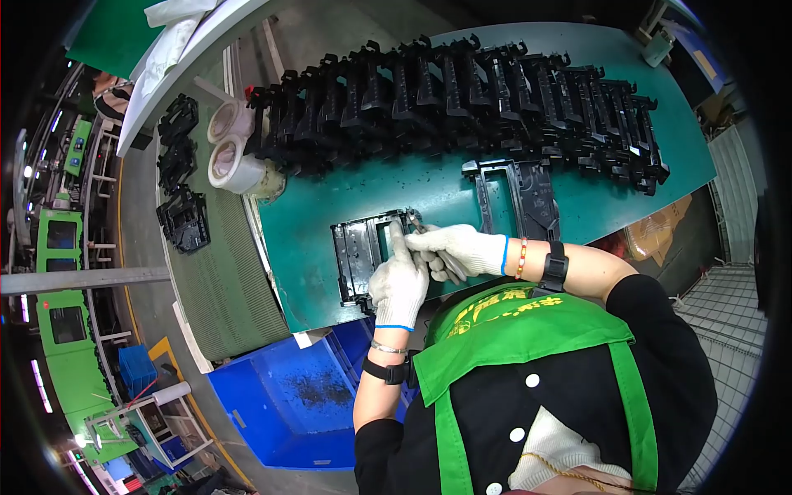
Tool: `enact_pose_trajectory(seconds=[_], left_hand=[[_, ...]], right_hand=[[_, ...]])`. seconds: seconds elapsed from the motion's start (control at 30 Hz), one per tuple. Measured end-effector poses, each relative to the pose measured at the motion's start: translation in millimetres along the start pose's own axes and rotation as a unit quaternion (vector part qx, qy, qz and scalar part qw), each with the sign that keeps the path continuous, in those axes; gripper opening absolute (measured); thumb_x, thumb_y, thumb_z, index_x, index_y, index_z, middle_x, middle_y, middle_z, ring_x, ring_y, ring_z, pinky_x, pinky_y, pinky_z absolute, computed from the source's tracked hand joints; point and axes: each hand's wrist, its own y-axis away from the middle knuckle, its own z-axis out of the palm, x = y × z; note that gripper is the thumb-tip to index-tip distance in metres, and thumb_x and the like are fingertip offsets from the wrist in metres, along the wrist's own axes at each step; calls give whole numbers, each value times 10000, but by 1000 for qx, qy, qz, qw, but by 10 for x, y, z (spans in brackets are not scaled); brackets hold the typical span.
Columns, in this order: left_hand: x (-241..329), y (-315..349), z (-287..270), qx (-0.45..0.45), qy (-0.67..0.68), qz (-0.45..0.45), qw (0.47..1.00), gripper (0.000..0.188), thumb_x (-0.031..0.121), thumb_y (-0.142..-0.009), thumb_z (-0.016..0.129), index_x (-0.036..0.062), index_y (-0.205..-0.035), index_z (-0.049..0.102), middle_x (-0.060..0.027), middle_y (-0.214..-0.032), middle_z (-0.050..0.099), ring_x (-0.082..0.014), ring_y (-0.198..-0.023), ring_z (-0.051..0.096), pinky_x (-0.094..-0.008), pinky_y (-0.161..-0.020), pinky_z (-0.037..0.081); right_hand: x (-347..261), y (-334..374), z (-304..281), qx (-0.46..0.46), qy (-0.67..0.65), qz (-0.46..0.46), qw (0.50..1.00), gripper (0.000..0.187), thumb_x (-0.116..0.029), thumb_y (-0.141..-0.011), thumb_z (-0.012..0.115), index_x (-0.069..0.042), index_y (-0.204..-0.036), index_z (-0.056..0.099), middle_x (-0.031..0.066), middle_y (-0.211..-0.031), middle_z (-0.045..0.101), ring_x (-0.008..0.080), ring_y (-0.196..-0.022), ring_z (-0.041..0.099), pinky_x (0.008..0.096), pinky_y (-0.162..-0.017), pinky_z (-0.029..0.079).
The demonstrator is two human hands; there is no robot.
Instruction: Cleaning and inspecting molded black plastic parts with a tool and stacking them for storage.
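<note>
A black plastic frame [357, 258] lies on the green table, below the middle of the long row of similar parts. My left hand [399, 289], in a white knit glove, holds the right side of this frame, its index finger stretched toward the far edge. Close against it, my right hand [462, 249], also gloved, is closed around a small hand tool [414, 218]. Its dark tip meets the frame's far right corner; the tool's exact kind is unclear, as the fingers cover most of it. Right of my hands rests another black frame [535, 198].
Many black plastic parts [396, 95] stand in a row along the table's far side. Rolls of clear film [235, 165] and more black parts [183, 219] sit at the left. A blue bin [289, 404] with dark scraps stands below the green table's [309, 301] near edge.
</note>
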Motion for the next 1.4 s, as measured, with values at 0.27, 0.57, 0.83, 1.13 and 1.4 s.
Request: enact_pose_trajectory(seconds=[0.27,0.57,0.83,1.13,1.4], left_hand=[[16,-6,23,2,-13,3,1000,783,349,-975,554,70,-1614,198,-187,-750,727,-376,-663,720,-507,-586,555],[84,27,-143,-30,-22,-46,998,854,403,-926,592,109,-1625,199,-211,-771,723,-398,-702,716,-517,-637,556],[324,139,-477,-89,-8,41,995,915,437,-880,669,95,-1618,249,-266,-949,730,-443,-841,712,-520,-778,549],[1141,8,-993,-280,332,262,862,870,90,-869,724,18,-1613,279,-108,-1048,699,-217,-878,673,-359,-820,545],[3812,111,-707,-346,331,470,742,920,61,-903,674,41,-1641,125,-56,-878,648,-119,-730,609,-281,-672,506]], right_hand=[[-59,150,-64,-74,19,-45,996,215,-313,-998,659,-128,-1035,555,-51,-776,529,61,-597,454,257,-511,399],[-10,1163,-418,193,716,-258,619,420,-210,-882,688,-140,-1288,604,73,-882,657,299,-741,691,417,-631,547],[106,1532,-634,275,652,-275,651,455,-81,-827,645,-131,-1279,637,125,-1064,713,336,-903,711,435,-750,575],[459,3189,-820,371,229,-313,844,392,-74,-773,721,55,-1135,646,134,-1017,728,184,-909,702,322,-803,573],[1130,4281,-1657,637,89,-503,577,316,15,-803,703,-28,-1098,600,57,-942,672,117,-804,652,272,-758,547]])
